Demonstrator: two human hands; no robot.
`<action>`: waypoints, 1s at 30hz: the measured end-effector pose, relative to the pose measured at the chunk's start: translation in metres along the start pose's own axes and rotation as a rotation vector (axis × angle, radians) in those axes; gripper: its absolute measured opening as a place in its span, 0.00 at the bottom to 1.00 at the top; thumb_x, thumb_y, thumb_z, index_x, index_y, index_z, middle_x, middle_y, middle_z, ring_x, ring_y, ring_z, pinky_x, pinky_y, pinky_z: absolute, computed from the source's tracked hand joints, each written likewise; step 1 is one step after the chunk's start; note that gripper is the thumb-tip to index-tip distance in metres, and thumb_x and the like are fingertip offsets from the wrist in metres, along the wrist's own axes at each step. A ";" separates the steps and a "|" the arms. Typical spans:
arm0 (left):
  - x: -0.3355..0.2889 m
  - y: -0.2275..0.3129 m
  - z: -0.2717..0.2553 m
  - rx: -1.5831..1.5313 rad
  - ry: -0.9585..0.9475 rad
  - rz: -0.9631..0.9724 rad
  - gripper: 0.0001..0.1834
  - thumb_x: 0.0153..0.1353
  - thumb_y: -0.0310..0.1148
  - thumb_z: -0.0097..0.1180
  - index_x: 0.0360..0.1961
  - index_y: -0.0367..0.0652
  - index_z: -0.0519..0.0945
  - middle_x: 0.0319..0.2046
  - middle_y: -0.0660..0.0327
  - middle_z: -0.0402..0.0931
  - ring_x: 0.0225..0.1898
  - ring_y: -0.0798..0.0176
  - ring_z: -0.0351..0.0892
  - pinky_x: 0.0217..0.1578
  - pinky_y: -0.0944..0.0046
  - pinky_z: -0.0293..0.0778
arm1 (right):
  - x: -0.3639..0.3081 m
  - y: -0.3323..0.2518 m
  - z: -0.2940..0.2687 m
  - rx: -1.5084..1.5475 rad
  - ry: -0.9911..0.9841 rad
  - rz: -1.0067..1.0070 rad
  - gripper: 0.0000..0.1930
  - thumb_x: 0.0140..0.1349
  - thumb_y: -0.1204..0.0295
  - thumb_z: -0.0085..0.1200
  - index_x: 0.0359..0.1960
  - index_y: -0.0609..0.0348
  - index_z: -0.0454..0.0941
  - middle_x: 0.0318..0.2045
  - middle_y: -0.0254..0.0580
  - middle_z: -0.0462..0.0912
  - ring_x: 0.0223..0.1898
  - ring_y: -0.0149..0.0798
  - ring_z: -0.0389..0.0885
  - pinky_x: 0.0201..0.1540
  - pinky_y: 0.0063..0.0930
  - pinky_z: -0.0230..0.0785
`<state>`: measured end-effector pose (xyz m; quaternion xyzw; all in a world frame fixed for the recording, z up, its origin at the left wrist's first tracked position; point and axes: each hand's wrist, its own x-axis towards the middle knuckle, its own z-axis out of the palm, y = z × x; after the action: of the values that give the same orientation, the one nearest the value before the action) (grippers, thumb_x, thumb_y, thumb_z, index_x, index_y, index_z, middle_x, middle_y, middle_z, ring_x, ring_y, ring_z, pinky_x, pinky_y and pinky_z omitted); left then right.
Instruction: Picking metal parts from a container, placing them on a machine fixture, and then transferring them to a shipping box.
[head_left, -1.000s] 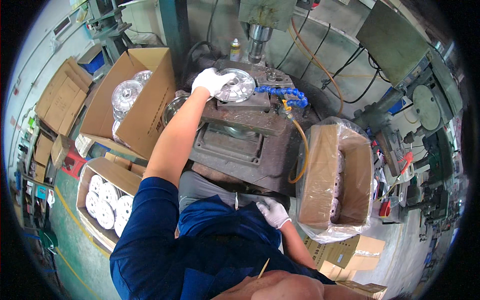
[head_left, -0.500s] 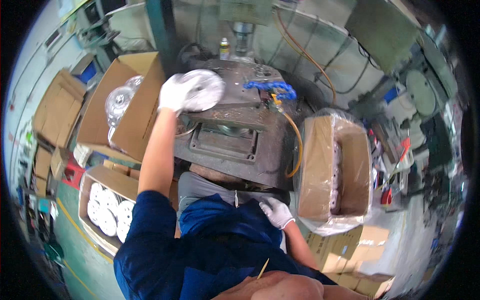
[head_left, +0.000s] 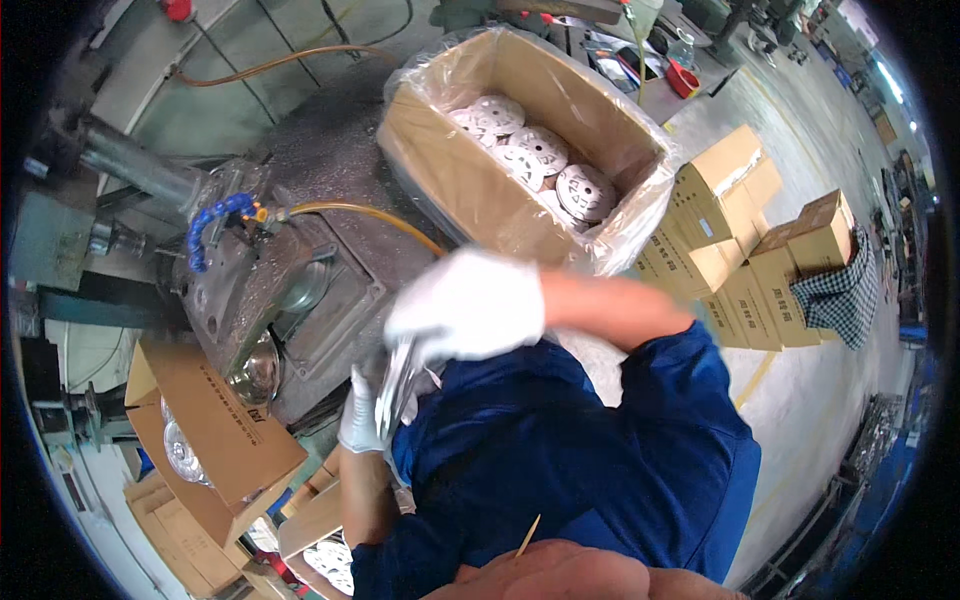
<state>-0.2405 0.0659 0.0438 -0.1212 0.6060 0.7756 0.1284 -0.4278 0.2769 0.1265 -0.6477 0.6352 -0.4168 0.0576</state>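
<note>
In front of my lap, several shiny metal discs (head_left: 398,385) are held tilted, seen nearly edge-on. My left hand (head_left: 362,415), in a white glove, grips their lower side with the thumb up. My right hand (head_left: 465,305), also gloved and slightly blurred, closes over their upper edge. The exact number of discs is hidden by the gloves. Just beyond lies the dark machine bed (head_left: 340,320) with a round metal die (head_left: 305,288) in it. A shiny domed metal piece (head_left: 258,372) sits at its left side.
A plastic-lined carton (head_left: 440,150) with white perforated discs stands beyond my right hand. Left is a carton (head_left: 225,420) of clear-looking shiny parts; another carton (head_left: 310,535) of discs is below it. A blue segmented hose (head_left: 215,220) rises from the machine. Stacked cartons (head_left: 760,290) stand right.
My view has swung to the right. My left hand has come back from the machine top with the disc to my lap. My right hand has left my thigh and joined it there.
</note>
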 end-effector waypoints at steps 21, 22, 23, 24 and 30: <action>-0.106 -0.056 -0.092 -0.158 0.826 -0.388 0.28 0.63 0.58 0.52 0.51 0.44 0.75 0.24 0.66 0.72 0.18 0.73 0.67 0.18 0.74 0.62 | -0.167 0.271 -0.077 -0.254 -0.849 1.401 0.27 0.54 0.53 0.61 0.52 0.57 0.78 0.41 0.39 0.85 0.38 0.44 0.83 0.42 0.39 0.75; -0.110 -0.058 -0.093 -0.160 0.825 -0.389 0.28 0.63 0.58 0.52 0.51 0.44 0.75 0.24 0.66 0.72 0.18 0.73 0.67 0.18 0.74 0.62 | -0.164 0.266 -0.077 -0.560 -0.879 1.381 0.27 0.55 0.53 0.61 0.52 0.57 0.79 0.41 0.42 0.85 0.38 0.45 0.83 0.41 0.39 0.75; -0.116 -0.060 -0.095 -0.164 0.821 -0.368 0.29 0.63 0.58 0.52 0.51 0.44 0.75 0.23 0.66 0.71 0.18 0.73 0.66 0.18 0.74 0.62 | -0.172 0.279 -0.075 -0.529 -0.845 1.393 0.27 0.50 0.53 0.64 0.50 0.54 0.81 0.38 0.49 0.84 0.39 0.50 0.82 0.47 0.41 0.73; -0.121 -0.062 -0.097 -0.169 0.817 -0.347 0.29 0.62 0.58 0.53 0.50 0.43 0.75 0.23 0.66 0.70 0.17 0.73 0.65 0.19 0.74 0.62 | -0.174 0.281 -0.075 -0.530 -0.848 1.395 0.27 0.50 0.53 0.64 0.50 0.54 0.81 0.38 0.49 0.84 0.39 0.50 0.82 0.47 0.41 0.73; -0.138 -0.078 -0.110 -0.262 0.847 -0.299 0.29 0.65 0.56 0.51 0.50 0.39 0.76 0.20 0.66 0.70 0.18 0.72 0.66 0.18 0.72 0.62 | -0.166 0.238 -0.060 -0.542 -0.518 1.607 0.27 0.51 0.54 0.63 0.50 0.53 0.80 0.40 0.49 0.84 0.41 0.50 0.81 0.49 0.41 0.71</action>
<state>-0.0802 -0.0297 -0.0051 -0.5283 0.4777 0.7009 -0.0365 -0.6235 0.4040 -0.0559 -0.0711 0.9421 0.0740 0.3193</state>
